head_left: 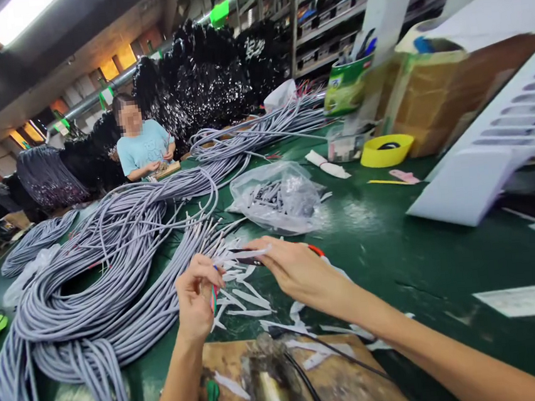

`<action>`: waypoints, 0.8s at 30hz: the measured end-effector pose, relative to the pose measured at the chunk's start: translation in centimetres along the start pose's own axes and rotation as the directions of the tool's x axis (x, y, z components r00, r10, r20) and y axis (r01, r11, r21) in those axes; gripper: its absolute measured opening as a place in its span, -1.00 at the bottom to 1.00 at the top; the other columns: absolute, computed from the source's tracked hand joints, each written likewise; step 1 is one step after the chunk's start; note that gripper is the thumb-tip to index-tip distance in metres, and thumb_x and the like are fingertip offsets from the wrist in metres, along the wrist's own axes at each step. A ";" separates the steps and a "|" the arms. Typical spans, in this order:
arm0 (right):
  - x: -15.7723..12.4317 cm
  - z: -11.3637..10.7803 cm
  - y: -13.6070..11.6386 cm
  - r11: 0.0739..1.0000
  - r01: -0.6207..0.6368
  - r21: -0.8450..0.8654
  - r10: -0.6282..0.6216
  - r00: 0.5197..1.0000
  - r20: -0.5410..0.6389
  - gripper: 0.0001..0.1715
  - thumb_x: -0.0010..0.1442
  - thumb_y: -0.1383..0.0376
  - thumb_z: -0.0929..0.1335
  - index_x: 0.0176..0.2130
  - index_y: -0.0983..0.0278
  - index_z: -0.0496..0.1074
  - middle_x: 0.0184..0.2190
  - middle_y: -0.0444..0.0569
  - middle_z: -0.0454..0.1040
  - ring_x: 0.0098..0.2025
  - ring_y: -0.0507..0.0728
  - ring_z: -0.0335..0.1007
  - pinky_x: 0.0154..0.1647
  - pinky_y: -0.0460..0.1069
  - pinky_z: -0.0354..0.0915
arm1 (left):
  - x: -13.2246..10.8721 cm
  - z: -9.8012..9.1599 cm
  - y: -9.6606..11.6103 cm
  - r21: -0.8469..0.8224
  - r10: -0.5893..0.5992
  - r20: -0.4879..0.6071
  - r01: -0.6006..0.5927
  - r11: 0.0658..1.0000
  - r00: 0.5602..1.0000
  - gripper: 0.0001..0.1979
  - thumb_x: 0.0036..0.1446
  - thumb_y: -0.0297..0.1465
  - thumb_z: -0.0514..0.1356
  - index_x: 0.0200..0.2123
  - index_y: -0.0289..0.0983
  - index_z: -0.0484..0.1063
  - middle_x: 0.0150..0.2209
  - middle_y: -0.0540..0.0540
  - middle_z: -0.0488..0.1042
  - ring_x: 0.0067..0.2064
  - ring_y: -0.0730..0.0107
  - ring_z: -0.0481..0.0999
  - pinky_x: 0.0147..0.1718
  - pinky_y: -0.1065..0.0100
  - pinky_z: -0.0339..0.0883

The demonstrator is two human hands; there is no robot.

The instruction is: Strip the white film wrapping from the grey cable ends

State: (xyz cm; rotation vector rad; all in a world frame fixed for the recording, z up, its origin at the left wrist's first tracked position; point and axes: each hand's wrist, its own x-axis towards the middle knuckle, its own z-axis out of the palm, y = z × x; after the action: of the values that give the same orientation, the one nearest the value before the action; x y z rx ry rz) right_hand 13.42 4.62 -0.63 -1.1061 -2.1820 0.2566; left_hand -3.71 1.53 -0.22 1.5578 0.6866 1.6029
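My left hand [196,295] is closed around a cable end, from which thin coloured wires [214,299] stick out between the fingers. A whitish strip [242,253] stretches from this cable end toward my right hand [298,273]. My right hand is closed on a cutting tool with dark jaws [249,260] and a red-orange handle [316,250]; its exact kind is partly hidden by the fingers. The jaws are close to the strip and the left fingertips. Loose white strips [242,300] lie scattered on the green table [371,247] below both hands.
Grey cables [136,263] lie in big coils on the left. Beyond my hands is a plastic bag of small grey parts [276,196]. A worn wooden board [350,375] with a metal device [273,386] is nearest me. Across the table sits a person [146,146].
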 end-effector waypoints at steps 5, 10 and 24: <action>-0.4 -1.1 -1.5 0.969 0.129 0.212 -0.126 0.992 -0.028 -0.58 0.30 0.19 0.04 -0.26 0.29 0.36 -0.38 0.00 0.46 -0.39 0.08 0.36 -0.41 -0.06 0.21 | -0.3 0.3 0.6 0.191 0.094 0.012 -0.094 0.977 0.996 -0.70 0.10 -0.37 0.16 -0.66 -0.29 0.31 -0.48 0.00 0.25 -0.39 0.50 0.28 -0.40 0.44 0.13; -0.6 -1.0 -2.0 0.939 0.158 0.307 -0.151 0.987 -0.045 -0.48 0.31 0.14 0.01 -0.30 0.29 0.39 -0.41 -0.01 0.47 -0.42 0.05 0.35 -0.41 -0.08 0.20 | -0.5 1.0 1.1 0.384 0.160 0.103 -0.187 0.904 0.982 -0.71 0.05 -0.53 0.13 -0.70 -0.29 0.33 -0.49 0.02 0.20 -0.44 0.54 0.23 -0.47 0.46 0.07; -0.8 -0.3 -1.9 0.957 0.141 0.252 -0.095 0.978 -0.186 -0.59 0.28 0.19 0.12 -0.42 0.30 0.40 -0.53 -0.09 0.46 -0.52 -0.01 0.30 -0.50 -0.12 0.11 | -0.6 1.4 1.0 0.371 0.094 0.122 -0.133 0.919 0.988 -0.75 0.05 -0.56 0.10 -0.63 -0.26 0.40 -0.51 0.02 0.17 -0.43 0.50 0.22 -0.46 0.44 0.07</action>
State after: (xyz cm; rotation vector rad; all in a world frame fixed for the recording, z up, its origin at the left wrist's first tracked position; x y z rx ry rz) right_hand 12.74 2.76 0.02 -0.8144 -1.9836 0.3722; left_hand -2.53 0.28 0.42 1.9769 0.9036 1.5221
